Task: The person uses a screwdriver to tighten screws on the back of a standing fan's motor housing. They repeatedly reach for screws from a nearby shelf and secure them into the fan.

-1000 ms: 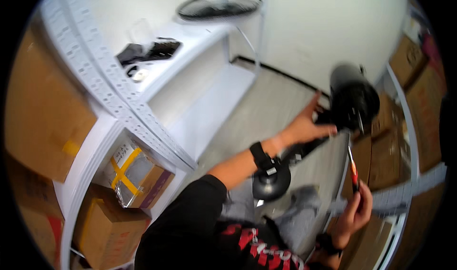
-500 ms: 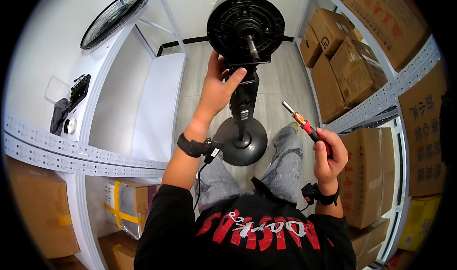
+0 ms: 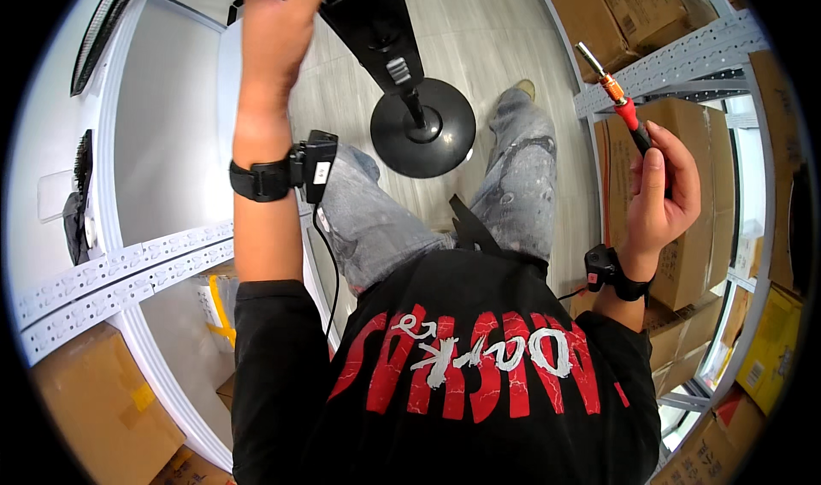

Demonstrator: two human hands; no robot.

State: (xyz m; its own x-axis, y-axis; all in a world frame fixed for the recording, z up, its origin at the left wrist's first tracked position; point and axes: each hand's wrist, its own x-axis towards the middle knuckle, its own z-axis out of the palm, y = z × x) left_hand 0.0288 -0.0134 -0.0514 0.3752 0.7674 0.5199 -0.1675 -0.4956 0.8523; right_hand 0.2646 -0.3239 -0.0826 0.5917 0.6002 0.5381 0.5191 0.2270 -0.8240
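A black pedestal fan's column (image 3: 376, 36) rises from a round black base (image 3: 453, 130) on the floor between my legs. The fan's upper part is cut off by the top of the view. My left hand (image 3: 275, 49) reaches up beside the column, closed around the black fan at the upper edge; its fingertips are mostly out of sight. In my right hand (image 3: 669, 181), thumb and fingers hold a screwdriver (image 3: 633, 121) with a red and black handle, an orange collar and a silver shaft. It points up and to the left, well apart from the fan.
At the left a white shelf (image 3: 103, 168) bears a round fan grille (image 3: 103, 32) and a dark bit case (image 3: 83, 164). Cardboard boxes (image 3: 676, 271) fill the right-hand racks, near my right arm. Another carton (image 3: 107, 399) sits lower left. A cable hangs from my left wrist device.
My view has swung, so the fan's motor housing has left the picture at the top. The screwdriver, still in my right hand, appears higher and farther right. My left hand stays at the fan.
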